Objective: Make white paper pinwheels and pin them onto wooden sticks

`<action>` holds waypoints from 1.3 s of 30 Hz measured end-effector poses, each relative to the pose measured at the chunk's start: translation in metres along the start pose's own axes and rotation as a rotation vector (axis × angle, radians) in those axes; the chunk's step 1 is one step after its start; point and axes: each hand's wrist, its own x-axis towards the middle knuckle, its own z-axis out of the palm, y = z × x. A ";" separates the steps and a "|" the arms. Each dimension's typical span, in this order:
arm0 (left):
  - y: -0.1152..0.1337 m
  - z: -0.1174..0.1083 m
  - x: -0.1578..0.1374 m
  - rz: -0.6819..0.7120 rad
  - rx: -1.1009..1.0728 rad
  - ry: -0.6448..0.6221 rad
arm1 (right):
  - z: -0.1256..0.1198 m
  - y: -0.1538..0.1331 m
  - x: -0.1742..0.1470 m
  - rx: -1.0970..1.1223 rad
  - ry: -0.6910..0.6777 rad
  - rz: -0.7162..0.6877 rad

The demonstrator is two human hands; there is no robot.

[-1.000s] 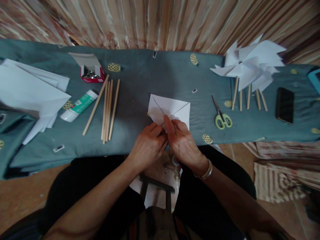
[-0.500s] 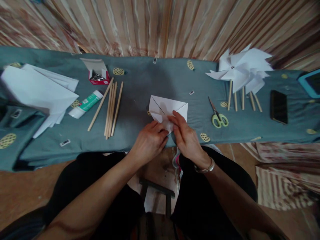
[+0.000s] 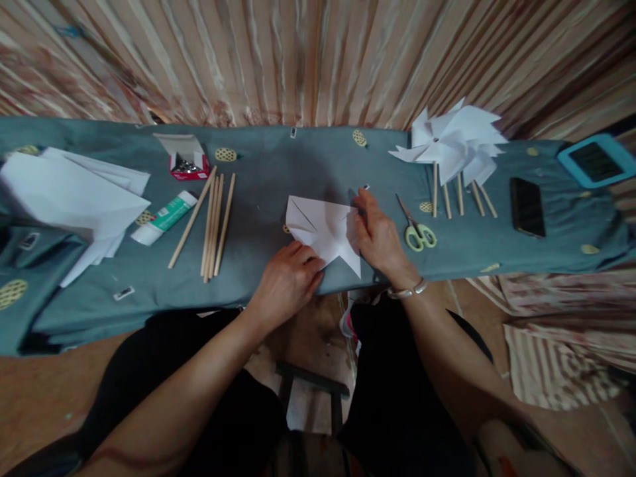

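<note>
A white sheet of paper [image 3: 330, 228] with slits cut in from its corners lies on the cloth-covered table in front of me. One of its points sticks out toward the front edge. My left hand [image 3: 292, 278] pinches the paper at its lower left, fingers curled over the edge. Along the right edge rests my right hand [image 3: 381, 240], fingers stretched forward past the corner and thumb by the paper. Green-handled scissors [image 3: 419, 235] lie just right of that hand.
Left of the paper lie several wooden sticks [image 3: 211, 225], a glue tube [image 3: 165, 217], an open red box [image 3: 189, 165] of small metal pieces and white sheets [image 3: 74, 192]. Paper pinwheels [image 3: 452, 140] on sticks, a phone [image 3: 527, 207] and a blue-framed device [image 3: 596, 160] are at right.
My right hand has moved from the paper's lower middle to its right edge. A front point of the paper now lies exposed. My left hand stays at the lower left; the view has shifted slightly.
</note>
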 end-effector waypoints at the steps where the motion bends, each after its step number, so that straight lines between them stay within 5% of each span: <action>1: 0.000 -0.001 0.000 0.003 0.003 0.001 | 0.000 0.001 0.002 -0.009 -0.015 0.000; 18: -0.024 -0.015 -0.012 -0.007 0.032 0.101 | -0.018 0.008 -0.001 -0.098 -0.005 0.046; 39: 0.019 -0.007 -0.025 0.160 0.048 -0.059 | -0.031 -0.013 -0.040 -0.053 -0.063 0.053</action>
